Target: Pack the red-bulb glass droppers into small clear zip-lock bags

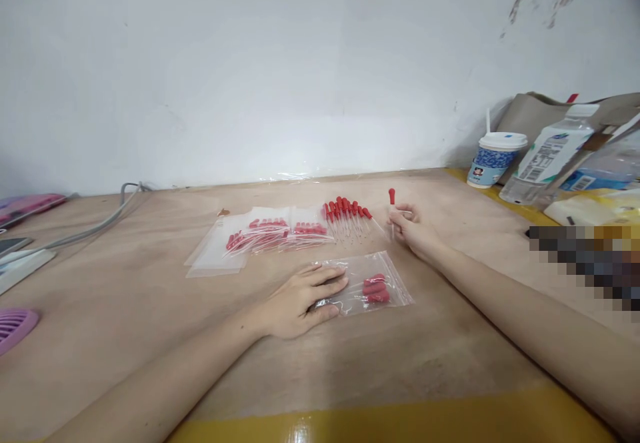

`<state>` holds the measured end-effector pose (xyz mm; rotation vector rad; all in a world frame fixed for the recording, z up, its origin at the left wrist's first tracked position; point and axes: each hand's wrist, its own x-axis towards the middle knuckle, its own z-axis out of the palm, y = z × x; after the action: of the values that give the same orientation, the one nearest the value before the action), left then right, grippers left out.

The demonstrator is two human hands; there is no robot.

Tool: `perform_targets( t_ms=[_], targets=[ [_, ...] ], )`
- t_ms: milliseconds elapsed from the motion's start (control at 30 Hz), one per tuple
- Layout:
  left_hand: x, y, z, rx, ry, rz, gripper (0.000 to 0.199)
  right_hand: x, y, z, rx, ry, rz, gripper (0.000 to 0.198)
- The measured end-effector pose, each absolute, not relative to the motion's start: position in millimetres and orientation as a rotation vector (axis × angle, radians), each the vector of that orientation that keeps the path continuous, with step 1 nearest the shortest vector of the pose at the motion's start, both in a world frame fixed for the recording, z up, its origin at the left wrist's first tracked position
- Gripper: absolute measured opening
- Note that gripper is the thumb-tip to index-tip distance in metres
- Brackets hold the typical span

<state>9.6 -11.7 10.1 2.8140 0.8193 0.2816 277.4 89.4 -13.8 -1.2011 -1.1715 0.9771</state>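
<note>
Pinching one dropper (392, 197) upright, bulb topmost, our right hand (414, 231) closes on its clear stem. Our left hand (303, 299) lies spread, clasping nothing, on the nine-o'clock end of a zip bag (399, 283); three red-bulbed droppers (376, 289) show through. We judge the slender stem could slip, or crack if glass, under uneven pressure; the slick film could skid under a light palm. Loose droppers (345, 208) fan at the bag's twelve o'clock, bulbs rubbery, stems tapered; glossy filled bags (270, 231) lie at ten o'clock on the wood-toned table (410, 356).
</note>
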Motion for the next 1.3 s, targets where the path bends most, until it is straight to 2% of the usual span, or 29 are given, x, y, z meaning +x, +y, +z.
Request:
perform_targets(
  t_ms=[167,300,433,633,767,1000,1300],
  targets=[
    [9,-11,9,2.818,0.807,0.272,0.047,295,47,-16,-1.089,-1.098,1.068,0.087],
    [8,-11,10,2.821,0.793,0.256,0.048,293,27,-13,-1.130,-1.124,1.103,0.102],
    [7,-14,10,2.808,0.817,0.265,0.050,281,19,-12,-1.105,-1.095,1.115,0.088],
    [6,-17,10,2.732,0.902,0.301,0.058,279,13,-17,-1.004,-1.028,1.349,0.042],
    [6,-17,10,2.730,0.886,0.314,0.058,295,14,-14,-1.097,-1.154,1.476,0.029],
    [7,-16,11,2.730,0.882,0.309,0.058,312,20,0,-1.296,-1.632,1.445,0.026],
    [7,-16,12,2.730,0.867,0.332,0.057,299,19,-6,-1.223,-1.684,1.295,0.031]
  ],
)
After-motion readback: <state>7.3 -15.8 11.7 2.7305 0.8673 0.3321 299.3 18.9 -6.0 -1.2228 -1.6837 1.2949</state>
